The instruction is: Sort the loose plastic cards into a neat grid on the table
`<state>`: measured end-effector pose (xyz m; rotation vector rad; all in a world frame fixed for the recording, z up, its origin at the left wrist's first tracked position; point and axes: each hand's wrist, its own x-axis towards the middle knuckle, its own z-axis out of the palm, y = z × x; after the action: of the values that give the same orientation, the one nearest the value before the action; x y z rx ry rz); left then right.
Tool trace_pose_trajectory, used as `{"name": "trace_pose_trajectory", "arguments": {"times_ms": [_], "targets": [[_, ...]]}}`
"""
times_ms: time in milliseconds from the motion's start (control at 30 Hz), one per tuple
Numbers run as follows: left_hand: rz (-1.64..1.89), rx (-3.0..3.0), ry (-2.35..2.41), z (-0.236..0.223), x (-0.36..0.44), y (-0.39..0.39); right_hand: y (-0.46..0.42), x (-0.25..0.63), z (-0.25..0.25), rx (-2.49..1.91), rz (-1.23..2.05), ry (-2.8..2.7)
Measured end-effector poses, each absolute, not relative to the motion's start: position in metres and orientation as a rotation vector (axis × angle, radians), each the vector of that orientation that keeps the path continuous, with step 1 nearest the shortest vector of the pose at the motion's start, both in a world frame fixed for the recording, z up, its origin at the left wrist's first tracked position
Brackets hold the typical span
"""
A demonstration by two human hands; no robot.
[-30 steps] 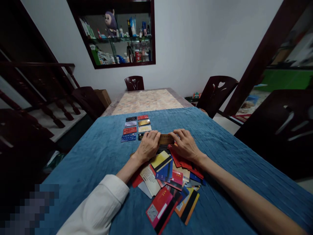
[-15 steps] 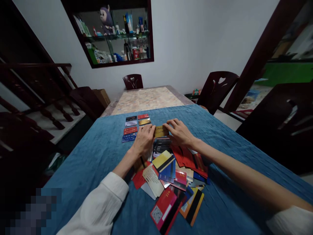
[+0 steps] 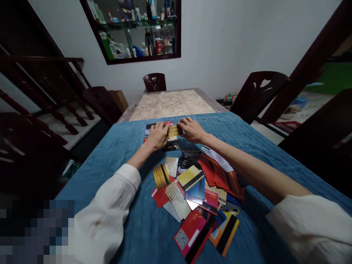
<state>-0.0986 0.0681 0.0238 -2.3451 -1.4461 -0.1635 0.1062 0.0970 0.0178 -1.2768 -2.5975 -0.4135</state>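
Note:
Between both hands is a gold card [image 3: 173, 131], held over the far side of the blue cloth [image 3: 110, 157]. The fingers of my left hand [image 3: 158, 136] close on its left end, while my right hand [image 3: 192, 131] pinches its right end. Just below it lies a black card [image 3: 171, 145]. Rows of laid-out cards, among them a dark card [image 3: 150, 126], are partly hidden behind my left hand. Closer to me spreads a loose heap with a yellow card [image 3: 189, 175], a fan of black cards [image 3: 189, 159], orange-red cards [image 3: 220, 176] and a pink-red card [image 3: 192, 233].
Beyond the cloth the patterned tabletop [image 3: 173, 104] continues. Dark wooden chairs stand around it, one at the far end [image 3: 154, 82] and one on the right [image 3: 258, 93]. A railing [image 3: 55, 106] runs at left, and a glass-shelved niche [image 3: 137, 36] is set in the wall.
Both hands have moved away from me and slightly left with the gold card, toward the laid-out rows. More of the loose heap shows. The camera view has tipped down.

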Motion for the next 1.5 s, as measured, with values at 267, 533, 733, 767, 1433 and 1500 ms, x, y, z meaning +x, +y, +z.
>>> {"name": "trace_pose_trajectory", "arguments": {"times_ms": [267,533,733,767,1433,1500], "targets": [[-0.057,-2.374,-1.553,0.024,-0.108,0.106,0.138,0.083,0.015,-1.380,-0.316,-2.626],[0.017,-2.426,-1.666,0.014,-0.119,0.134,0.171,0.069,0.003,-1.407,-0.156,-2.654],[0.111,-2.467,-1.754,0.010,-0.117,0.146,0.186,0.065,-0.011,-1.464,-0.020,-2.640],[0.122,-2.472,-1.760,0.010,-0.117,0.148,0.188,0.064,-0.014,-1.470,-0.014,-2.638],[0.223,-2.438,-1.803,0.005,-0.112,0.155,0.193,0.065,-0.030,-1.572,0.076,-2.589],[0.241,-2.441,-1.809,0.007,-0.110,0.155,0.191,0.065,-0.028,-1.581,0.087,-2.583]]}}
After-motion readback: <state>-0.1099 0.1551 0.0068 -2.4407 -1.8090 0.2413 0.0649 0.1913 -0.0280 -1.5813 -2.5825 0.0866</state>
